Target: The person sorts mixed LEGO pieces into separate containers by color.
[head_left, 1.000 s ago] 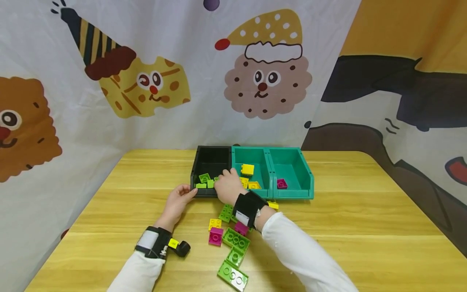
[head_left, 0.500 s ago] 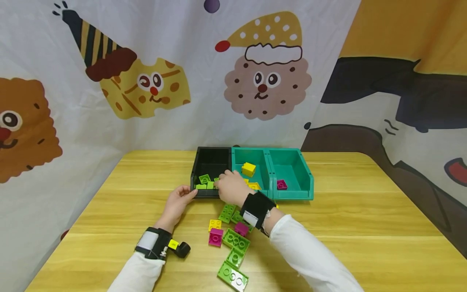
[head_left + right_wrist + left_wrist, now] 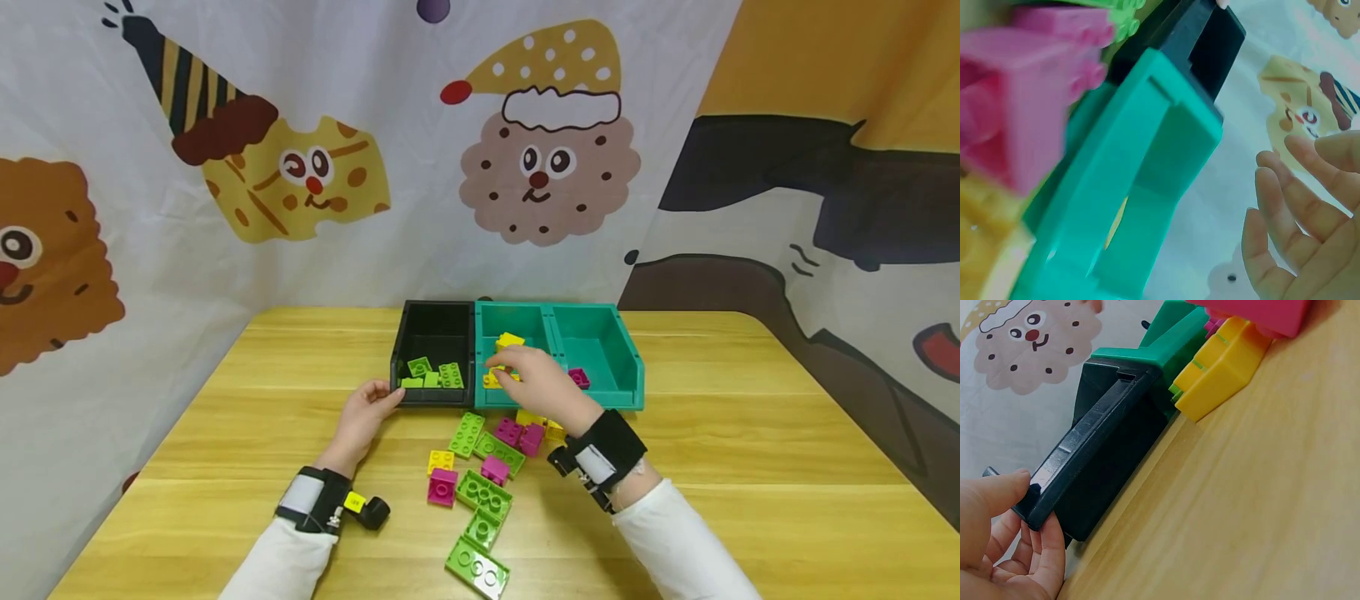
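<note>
With thumb above and fingers below, my left hand (image 3: 366,417) grips the front left corner of the black bin (image 3: 1085,456). Several green bricks (image 3: 450,375) lie inside that bin near its front. My right hand (image 3: 543,383) is over the front of the middle teal bin (image 3: 1116,187), fingers loosely bent and spread, with nothing between them in the right wrist view (image 3: 1310,219). Yellow bricks (image 3: 510,341) lie in that bin, partly hidden by the hand. A magenta brick (image 3: 578,378) sits in the right teal bin (image 3: 596,333).
In front of the bins, loose bricks lie on the wooden table (image 3: 262,433): several green bricks (image 3: 483,493), several magenta bricks (image 3: 442,487) and several yellow ones (image 3: 441,462). A printed cloth (image 3: 420,267) hangs behind the table.
My right hand has moved from the black bin rightward to above the middle teal bin. A green brick at the black bin's front right now shows in full. The left hand keeps its place.
</note>
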Available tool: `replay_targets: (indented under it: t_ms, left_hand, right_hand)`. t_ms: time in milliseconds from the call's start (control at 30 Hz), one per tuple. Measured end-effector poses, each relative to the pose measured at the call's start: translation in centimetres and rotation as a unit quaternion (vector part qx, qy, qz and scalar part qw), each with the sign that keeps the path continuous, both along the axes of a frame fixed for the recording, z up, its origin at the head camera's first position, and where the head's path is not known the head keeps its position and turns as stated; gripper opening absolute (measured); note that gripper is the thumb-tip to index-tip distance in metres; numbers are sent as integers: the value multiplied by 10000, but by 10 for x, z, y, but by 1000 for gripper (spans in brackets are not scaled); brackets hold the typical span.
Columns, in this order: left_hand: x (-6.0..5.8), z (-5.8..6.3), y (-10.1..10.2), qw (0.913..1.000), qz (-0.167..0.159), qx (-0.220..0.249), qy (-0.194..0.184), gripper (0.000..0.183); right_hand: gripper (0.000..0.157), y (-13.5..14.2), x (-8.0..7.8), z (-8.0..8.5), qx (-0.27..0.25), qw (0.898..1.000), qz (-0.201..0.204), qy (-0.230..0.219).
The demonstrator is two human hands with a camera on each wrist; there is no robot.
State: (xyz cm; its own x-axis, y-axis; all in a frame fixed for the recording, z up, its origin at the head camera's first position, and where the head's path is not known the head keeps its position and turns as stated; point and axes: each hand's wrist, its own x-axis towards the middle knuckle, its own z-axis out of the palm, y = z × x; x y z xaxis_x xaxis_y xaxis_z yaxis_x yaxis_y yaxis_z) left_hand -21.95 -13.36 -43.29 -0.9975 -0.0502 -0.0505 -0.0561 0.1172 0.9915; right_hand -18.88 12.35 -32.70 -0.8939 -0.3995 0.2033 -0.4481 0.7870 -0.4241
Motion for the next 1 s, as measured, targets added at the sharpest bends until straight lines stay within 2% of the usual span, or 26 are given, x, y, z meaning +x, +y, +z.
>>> replay_targets:
  t_ms: [233,500,733,1000]
  left_hand:
    - [2,-1,-2,9999,10,40,103,21]
    - [1,-2,-1,10000,26,-34,40,21]
    - [0,-2,-2,10000,26,-1,88,20]
    - [-1,-3,-1,10000,24,-74,39,22]
  right_hand:
    - [25,25,14,-15,-247,9995,-192,78]
    - [28,48,27,-30,102,9979,-598,215]
    - [31,59,33,-41,321,9973,-629,207]
    - [37,63,37,-43,681,9950,-702,-184]
